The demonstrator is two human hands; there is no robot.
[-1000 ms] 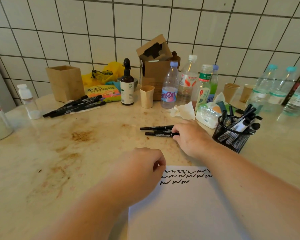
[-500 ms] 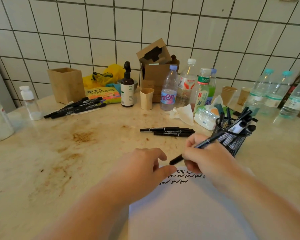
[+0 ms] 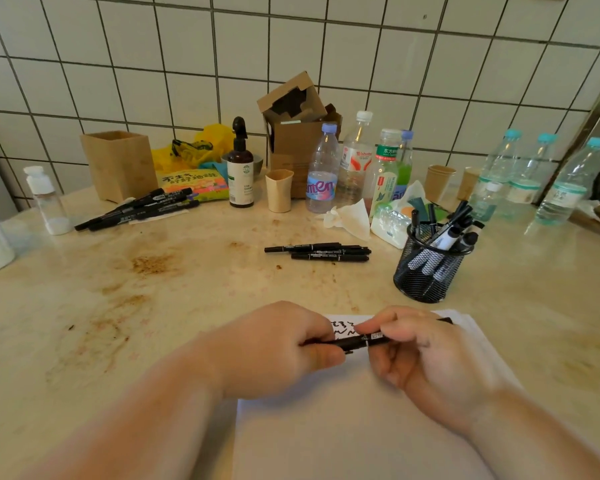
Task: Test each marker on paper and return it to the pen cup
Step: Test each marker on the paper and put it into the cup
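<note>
A black marker (image 3: 359, 342) lies level between both hands above the white paper (image 3: 343, 434). My left hand (image 3: 278, 348) grips its left end, my right hand (image 3: 426, 355) grips its right part. Black scribbles (image 3: 342, 328) show on the paper between the hands; most of them are hidden. A black mesh pen cup (image 3: 426, 271) with several markers in it stands to the right, beyond the paper. Three black markers (image 3: 323, 251) lie on the counter ahead. Several more markers (image 3: 139, 213) lie at the back left.
Along the tiled wall stand a wooden box (image 3: 120, 164), a brown spray bottle (image 3: 240, 171), a cardboard box (image 3: 298, 133), paper cups (image 3: 279, 190) and several plastic bottles (image 3: 321, 171). A tissue pack (image 3: 388, 220) lies left of the pen cup. The counter (image 3: 136, 306) is stained.
My right hand picked a marker from the group on the counter and brought it over the paper. My left hand has now closed on its left end.
</note>
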